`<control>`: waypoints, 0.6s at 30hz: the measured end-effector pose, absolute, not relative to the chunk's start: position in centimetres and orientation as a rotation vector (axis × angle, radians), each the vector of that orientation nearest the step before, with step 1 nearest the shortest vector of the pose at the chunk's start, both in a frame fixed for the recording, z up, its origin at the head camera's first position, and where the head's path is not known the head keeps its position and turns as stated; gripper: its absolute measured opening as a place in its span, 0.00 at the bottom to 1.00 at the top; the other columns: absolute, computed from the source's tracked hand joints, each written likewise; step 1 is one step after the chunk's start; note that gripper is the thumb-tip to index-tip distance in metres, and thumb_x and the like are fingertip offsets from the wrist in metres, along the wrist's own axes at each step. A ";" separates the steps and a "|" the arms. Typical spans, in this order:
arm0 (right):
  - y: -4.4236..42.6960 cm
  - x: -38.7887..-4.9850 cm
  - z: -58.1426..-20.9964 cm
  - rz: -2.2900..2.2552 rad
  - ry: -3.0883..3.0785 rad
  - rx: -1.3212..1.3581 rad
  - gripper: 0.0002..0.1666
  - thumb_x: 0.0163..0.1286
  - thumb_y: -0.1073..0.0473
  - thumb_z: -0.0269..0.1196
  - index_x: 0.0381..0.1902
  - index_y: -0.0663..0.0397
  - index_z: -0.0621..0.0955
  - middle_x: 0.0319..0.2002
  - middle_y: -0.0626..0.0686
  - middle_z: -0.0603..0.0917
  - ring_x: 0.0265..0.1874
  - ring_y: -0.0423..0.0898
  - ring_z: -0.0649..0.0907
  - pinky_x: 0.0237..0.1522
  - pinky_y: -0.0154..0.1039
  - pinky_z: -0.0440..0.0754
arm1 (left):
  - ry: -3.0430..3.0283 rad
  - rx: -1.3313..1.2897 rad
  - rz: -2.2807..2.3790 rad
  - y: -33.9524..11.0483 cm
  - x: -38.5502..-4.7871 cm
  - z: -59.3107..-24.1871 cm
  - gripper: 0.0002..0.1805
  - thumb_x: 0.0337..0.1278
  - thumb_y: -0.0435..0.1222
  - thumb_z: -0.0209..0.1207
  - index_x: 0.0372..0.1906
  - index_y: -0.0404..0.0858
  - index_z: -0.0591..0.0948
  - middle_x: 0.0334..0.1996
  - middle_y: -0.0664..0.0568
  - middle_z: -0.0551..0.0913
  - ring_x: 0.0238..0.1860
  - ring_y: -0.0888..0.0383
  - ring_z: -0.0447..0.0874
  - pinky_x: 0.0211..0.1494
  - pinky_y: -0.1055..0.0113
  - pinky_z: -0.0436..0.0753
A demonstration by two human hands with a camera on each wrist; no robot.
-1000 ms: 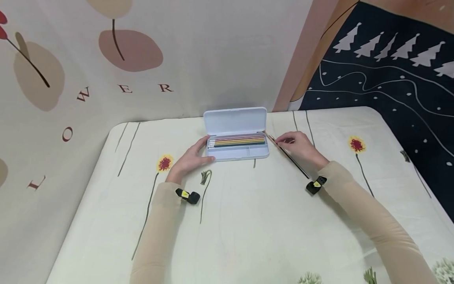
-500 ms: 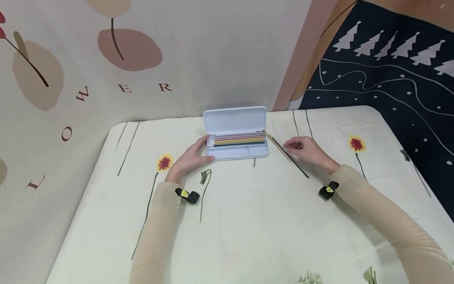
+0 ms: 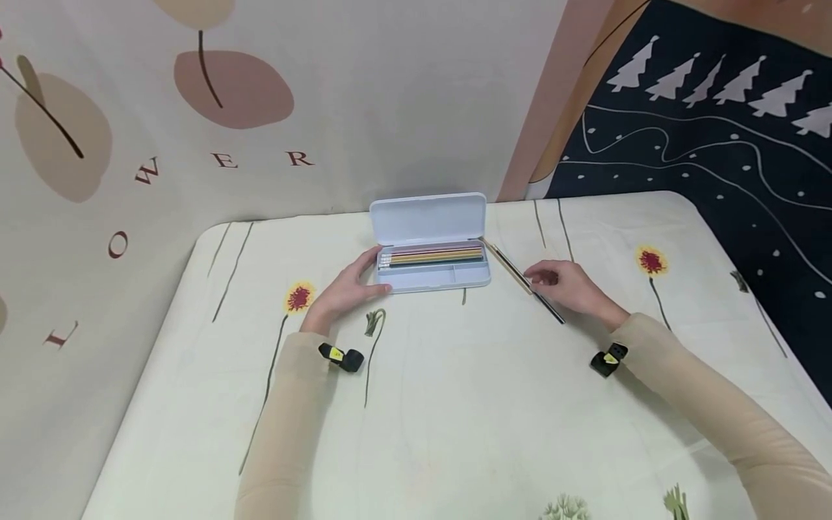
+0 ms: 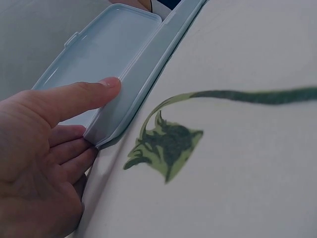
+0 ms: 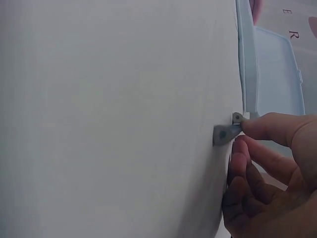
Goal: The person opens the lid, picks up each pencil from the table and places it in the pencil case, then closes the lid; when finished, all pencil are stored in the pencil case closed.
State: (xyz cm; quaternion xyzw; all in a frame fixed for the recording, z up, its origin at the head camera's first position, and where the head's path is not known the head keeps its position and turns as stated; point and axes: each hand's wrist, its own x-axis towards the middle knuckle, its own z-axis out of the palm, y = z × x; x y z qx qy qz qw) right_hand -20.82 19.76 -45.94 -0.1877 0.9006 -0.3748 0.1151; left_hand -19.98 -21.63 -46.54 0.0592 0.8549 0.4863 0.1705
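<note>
An open pale blue pencil case (image 3: 416,279) stands near the back of the table, its lid (image 3: 429,220) raised. Several coloured pencils (image 3: 435,256) lie in its rear compartment. My left hand (image 3: 343,295) holds the case's left end; in the left wrist view the thumb (image 4: 94,94) rests on the wall, fingers at the corner. To the right of the case, a dark pencil (image 3: 551,308) and a tan pencil (image 3: 522,284) lie slantwise, side by side. My right hand (image 3: 567,287) pinches the dark pencil (image 5: 224,134) between thumb and fingers; the fingers' far side is hidden.
A white cloth with printed flowers covers the table (image 3: 442,404). A pale printed curtain (image 3: 390,108) hangs behind the case, and a dark cloth with white trees (image 3: 702,144) hangs at the right. Cameras are strapped to both wrists.
My right hand has moved right and towards me along the loose pencils, uncovering more of the tan one. My left hand stays on the pencil case.
</note>
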 end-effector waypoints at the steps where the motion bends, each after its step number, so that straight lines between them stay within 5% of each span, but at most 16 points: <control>1: 19.7 -20.8 -45.9 -1.100 2.643 -0.549 0.13 0.65 0.69 0.61 0.48 0.67 0.81 0.35 0.56 0.82 0.33 0.50 0.76 0.34 0.36 0.73 | 2.424 0.170 1.386 -21.6 -20.0 -46.5 0.48 0.56 0.40 0.66 0.77 0.45 0.52 0.75 0.47 0.51 0.75 0.50 0.41 0.74 0.48 0.42; 18: 18.9 -22.0 -46.3 -1.095 2.712 -0.398 0.10 0.66 0.64 0.61 0.44 0.64 0.82 0.34 0.57 0.81 0.34 0.52 0.77 0.34 0.41 0.74 | 2.421 0.164 1.400 -21.7 -19.9 -46.7 0.48 0.55 0.40 0.67 0.77 0.45 0.52 0.76 0.49 0.51 0.75 0.51 0.41 0.74 0.50 0.43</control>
